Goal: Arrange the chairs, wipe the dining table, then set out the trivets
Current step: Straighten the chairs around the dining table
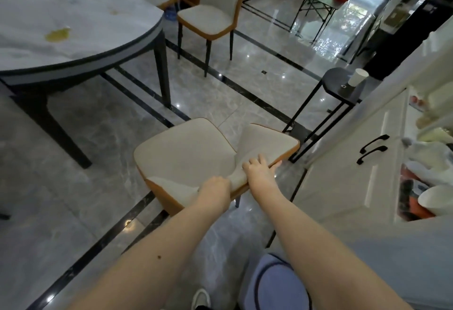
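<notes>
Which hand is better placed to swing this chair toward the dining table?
Probably the right hand: it grips higher up the chair backrest, farther from the seat. The left hand holds near the base. The table lies left.

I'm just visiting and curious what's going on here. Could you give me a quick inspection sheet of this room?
Surface: table carries yellow stains.
Job's things: near chair stands apart from the table; two more chairs beyond it. No trivets or cloth seen.
Clutter: paper cup on side table.
Hands: left hand and right hand grip the near chair's backrest.
Cables: nothing seen.
Surroundings: glossy tiled floor, white cabinet.
</notes>
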Motion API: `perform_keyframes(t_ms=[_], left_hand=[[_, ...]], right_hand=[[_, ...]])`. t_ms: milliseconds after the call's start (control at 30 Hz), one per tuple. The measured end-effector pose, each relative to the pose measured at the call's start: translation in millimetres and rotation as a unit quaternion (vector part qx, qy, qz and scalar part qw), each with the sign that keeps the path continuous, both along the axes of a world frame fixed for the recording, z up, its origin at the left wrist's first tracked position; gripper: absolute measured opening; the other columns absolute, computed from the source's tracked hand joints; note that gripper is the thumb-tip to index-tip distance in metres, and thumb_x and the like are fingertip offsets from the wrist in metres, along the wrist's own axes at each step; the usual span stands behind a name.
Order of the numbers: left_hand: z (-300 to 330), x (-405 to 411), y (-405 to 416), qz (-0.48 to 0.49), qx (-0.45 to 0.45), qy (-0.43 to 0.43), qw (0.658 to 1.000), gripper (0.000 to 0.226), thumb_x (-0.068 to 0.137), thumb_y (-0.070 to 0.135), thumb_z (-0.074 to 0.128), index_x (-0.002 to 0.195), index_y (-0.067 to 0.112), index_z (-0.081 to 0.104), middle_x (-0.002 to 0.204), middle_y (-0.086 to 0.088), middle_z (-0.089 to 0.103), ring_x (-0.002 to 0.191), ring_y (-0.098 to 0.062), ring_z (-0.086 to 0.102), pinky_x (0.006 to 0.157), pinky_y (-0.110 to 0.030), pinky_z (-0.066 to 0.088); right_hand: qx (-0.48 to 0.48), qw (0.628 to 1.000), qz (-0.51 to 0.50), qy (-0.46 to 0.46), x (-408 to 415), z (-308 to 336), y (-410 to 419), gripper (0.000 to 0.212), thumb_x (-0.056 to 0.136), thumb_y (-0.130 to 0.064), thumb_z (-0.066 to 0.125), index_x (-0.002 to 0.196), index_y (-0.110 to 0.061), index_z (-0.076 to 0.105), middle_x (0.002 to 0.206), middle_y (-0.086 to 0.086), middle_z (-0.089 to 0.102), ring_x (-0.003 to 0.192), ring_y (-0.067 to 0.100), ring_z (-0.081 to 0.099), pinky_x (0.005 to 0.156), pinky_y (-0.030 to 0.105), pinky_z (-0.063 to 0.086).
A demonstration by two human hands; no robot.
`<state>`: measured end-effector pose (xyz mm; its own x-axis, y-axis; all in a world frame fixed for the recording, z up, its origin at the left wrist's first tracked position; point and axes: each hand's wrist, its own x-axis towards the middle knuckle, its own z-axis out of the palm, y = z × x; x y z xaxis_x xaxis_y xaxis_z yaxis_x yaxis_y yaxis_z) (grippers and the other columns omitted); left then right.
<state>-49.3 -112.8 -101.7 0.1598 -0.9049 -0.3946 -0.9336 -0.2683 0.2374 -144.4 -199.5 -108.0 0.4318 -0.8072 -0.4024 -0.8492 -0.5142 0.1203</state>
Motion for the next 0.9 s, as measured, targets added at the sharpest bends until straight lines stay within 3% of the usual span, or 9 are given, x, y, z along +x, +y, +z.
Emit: perform_keyframes(t_ms=[133,233,400,567,733,800,900], left_hand=[[10,38,4,-0.001,0.014,-0.029,0.999,0.029,0.093,0.024,0.052,0.117,0.009,0.058,0.120,-0.011,0.059,0.113,-0.029,0.056,0.090,-0.034,0.044],[8,65,10,0.007,0.016,-0.048,0.999,0.028,0.095,0.020,0.050,0.120,0.009,0.056,0.124,-0.012,0.058,0.116,-0.029,0.054,0.094,-0.034,0.043],[2,92,16,0.014,0.023,-0.058,0.998,0.028,0.096,0.021,0.047,0.122,0.010,0.055,0.127,-0.012,0.056,0.119,-0.029,0.052,0.096,-0.036,0.041],[5,104,3,0.021,0.018,-0.078,0.997,0.032,0.096,0.026,0.050,0.123,0.009,0.053,0.128,-0.012,0.056,0.120,-0.030,0.052,0.097,-0.036,0.041],[5,107,-9,0.035,0.033,-0.102,0.994,0.037,0.095,0.035,0.052,0.124,0.012,0.052,0.129,-0.010,0.055,0.120,-0.029,0.052,0.096,-0.036,0.041],[3,109,-8,0.047,0.033,-0.099,0.993,0.038,0.093,0.039,0.053,0.121,0.013,0.052,0.126,-0.009,0.057,0.117,-0.028,0.053,0.094,-0.036,0.041],[-1,113,-7,0.072,0.026,-0.080,0.994,0.042,0.089,0.047,0.055,0.118,0.015,0.054,0.121,-0.008,0.059,0.112,-0.028,0.055,0.090,-0.035,0.043]], right_hand=[[-0.010,0.999,-0.024,-0.041,37,4,8,0.036,0.085,-0.003,0.061,0.118,-0.016,0.056,0.125,0.011,0.046,0.136,0.036,0.020,0.097,0.082,0.002],[-0.014,0.998,-0.024,-0.054,63,7,18,0.038,0.085,0.006,0.054,0.117,-0.014,0.056,0.124,0.011,0.047,0.135,0.037,0.022,0.096,0.082,-0.002],[-0.032,0.998,-0.024,-0.056,92,-2,22,0.035,0.089,0.002,0.052,0.119,-0.016,0.054,0.127,0.010,0.047,0.138,0.039,0.019,0.095,0.082,-0.002],[-0.037,0.999,-0.011,-0.013,111,4,7,0.037,0.090,0.002,0.050,0.122,-0.016,0.053,0.127,0.010,0.048,0.131,0.036,0.030,0.097,0.082,0.006],[-0.162,0.965,0.160,0.126,106,8,-2,0.030,0.091,-0.022,0.056,0.120,-0.012,0.054,0.118,0.009,0.059,0.115,0.031,0.051,0.110,0.053,0.022],[-0.152,0.962,0.218,0.069,97,5,-15,0.026,0.089,-0.023,0.060,0.113,-0.015,0.056,0.111,0.005,0.061,0.108,0.027,0.055,0.111,0.047,0.021],[-0.040,0.958,0.279,-0.055,82,-1,-44,0.033,0.086,-0.029,0.064,0.114,-0.017,0.052,0.113,0.005,0.060,0.106,0.025,0.055,0.101,0.037,0.032]])
